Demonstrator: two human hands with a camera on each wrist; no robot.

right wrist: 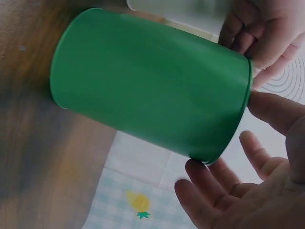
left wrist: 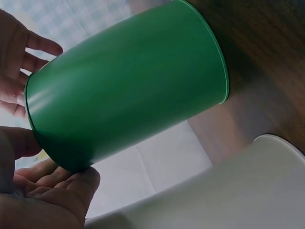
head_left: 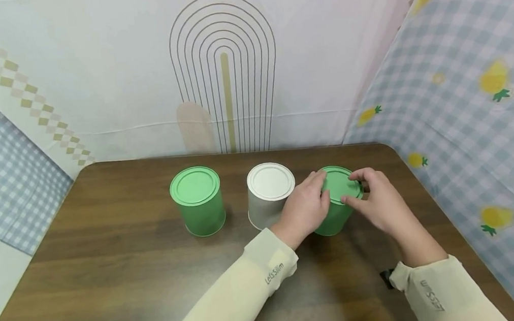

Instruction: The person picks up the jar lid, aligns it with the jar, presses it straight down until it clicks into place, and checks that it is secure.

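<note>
A green lidded can [head_left: 335, 187] stands upright at the right of the table, between both hands. My left hand [head_left: 304, 205] holds its lid edge from the left, thumb at the top rim and fingers along the side, as the left wrist view shows. From the right, my right hand [head_left: 384, 203] spans the lid, its thumb and fingertips at the rim in the right wrist view. Just left of that can, a white lidded can [head_left: 270, 182] is partly hidden behind the left hand. Another green can [head_left: 200, 206] stands further left, untouched.
All the cans stand on a brown wooden table [head_left: 134, 273]. White patterned cloth [head_left: 129, 64] hangs behind it, and checked cloth with yellow fruit [head_left: 456, 128] hangs along the right side. A small black object [head_left: 386, 278] shows by the right sleeve.
</note>
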